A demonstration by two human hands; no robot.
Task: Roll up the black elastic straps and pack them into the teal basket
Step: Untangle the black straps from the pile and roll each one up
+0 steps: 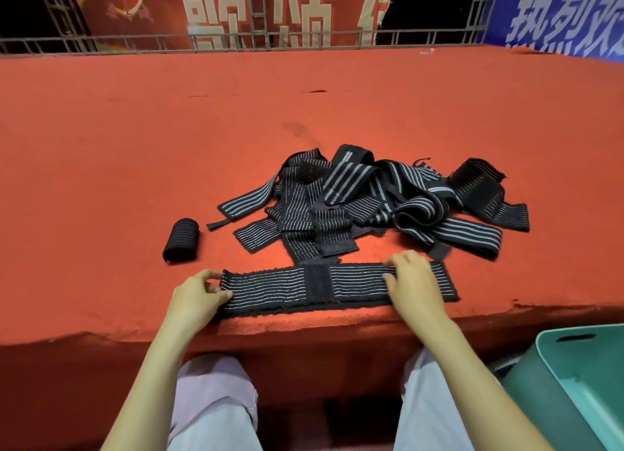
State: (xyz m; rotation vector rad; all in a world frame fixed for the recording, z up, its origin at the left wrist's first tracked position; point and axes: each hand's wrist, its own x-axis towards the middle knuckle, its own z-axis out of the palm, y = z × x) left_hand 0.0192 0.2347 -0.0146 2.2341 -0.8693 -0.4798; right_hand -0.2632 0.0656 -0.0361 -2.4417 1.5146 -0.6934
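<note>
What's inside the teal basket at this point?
No strap shows in the visible part of the teal basket, only bare teal wall. Most of its inside is cut off by the frame edge. One rolled strap lies on the red table.

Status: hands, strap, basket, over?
Left hand pinches flat black striped elastic strap; right hand grips it. Rolled black strap, tangled strap pile behind. Teal plastic basket lower right, unobstructed.
</note>
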